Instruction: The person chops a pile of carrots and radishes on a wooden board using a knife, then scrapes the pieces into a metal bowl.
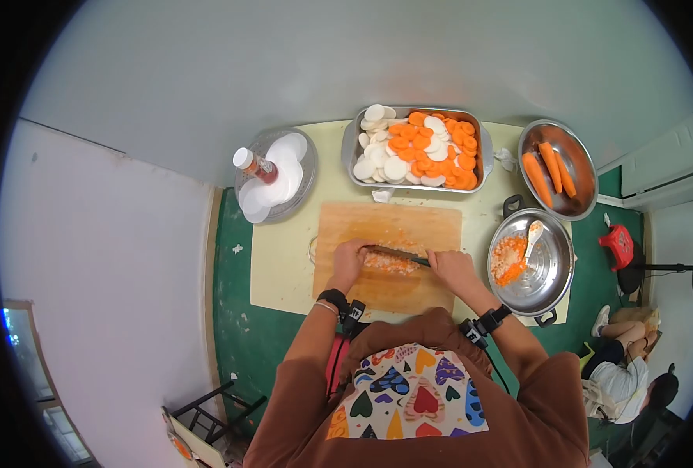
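A kitchen knife [397, 252] lies across a wooden cutting board [432, 222], its blade over finely chopped orange and white bits [391, 265]. My right hand [453, 271] is closed around the dark handle. At the far end of the blade, my left hand [349, 261] has its fingers closed on the tip; the exact finger placement is partly hidden. To the right of the board stands a two-handled steel pot [551, 265]. Chopped orange and white pieces [508, 261] and a white spoon [533, 238] are inside it.
Behind the board, a steel tray [483, 160] holds sliced carrot and white rounds. A steel bowl [584, 168] at back right contains 3 carrots [551, 168]. A round tray [307, 183] at left bears white discs and a red-labelled bottle [264, 169]. Another person [623, 374] sits at right.
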Available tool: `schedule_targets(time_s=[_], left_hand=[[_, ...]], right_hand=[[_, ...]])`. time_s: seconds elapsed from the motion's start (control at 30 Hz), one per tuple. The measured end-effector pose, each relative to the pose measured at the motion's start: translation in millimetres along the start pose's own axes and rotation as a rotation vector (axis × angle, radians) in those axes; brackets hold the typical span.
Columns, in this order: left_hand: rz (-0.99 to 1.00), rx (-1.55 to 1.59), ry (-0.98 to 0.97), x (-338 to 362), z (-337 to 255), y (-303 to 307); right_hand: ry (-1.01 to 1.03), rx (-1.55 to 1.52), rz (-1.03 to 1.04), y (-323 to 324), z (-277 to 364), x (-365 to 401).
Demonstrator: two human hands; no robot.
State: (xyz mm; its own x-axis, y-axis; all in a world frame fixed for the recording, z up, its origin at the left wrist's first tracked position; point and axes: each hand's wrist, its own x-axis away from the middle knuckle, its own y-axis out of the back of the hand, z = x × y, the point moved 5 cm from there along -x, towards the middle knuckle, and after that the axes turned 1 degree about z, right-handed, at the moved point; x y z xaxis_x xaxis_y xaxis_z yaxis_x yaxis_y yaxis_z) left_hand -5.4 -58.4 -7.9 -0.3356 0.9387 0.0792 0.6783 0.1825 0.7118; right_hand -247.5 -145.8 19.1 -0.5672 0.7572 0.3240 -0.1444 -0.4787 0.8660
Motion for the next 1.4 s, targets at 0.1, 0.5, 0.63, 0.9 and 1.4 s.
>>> schedule_targets(time_s=[0.1,0.5,0.63,0.9,1.4], left_hand=[[-0.013,-0.021,-0.094,-3.6,-4.3,-1.9],[0.042,-0.089,-0.135,-8.4,-5.4,4.8],[-0.082,-0.065,-0.15,-18.2,-18.3,9.0],[-0.152,-0.05,-0.094,-28.9,-5.1,-6.6],[0.065,-0.093,-0.081,-12.0,5.7,-4.5]], right_hand=[[-0.026,-0.021,0.005,-14.5,-10.6,0.5],[0.005,-0.053,-0.07,-13.2,-14.0,-0.5],[0.032,-0.032,-0.181,7.8,-17.6,-18.4],[-0.005,-0.02,-0.129,-11.4,-23.6,-23.4],[-0.003,-0.126,-0.019,-9.9,7.3,18.2]])
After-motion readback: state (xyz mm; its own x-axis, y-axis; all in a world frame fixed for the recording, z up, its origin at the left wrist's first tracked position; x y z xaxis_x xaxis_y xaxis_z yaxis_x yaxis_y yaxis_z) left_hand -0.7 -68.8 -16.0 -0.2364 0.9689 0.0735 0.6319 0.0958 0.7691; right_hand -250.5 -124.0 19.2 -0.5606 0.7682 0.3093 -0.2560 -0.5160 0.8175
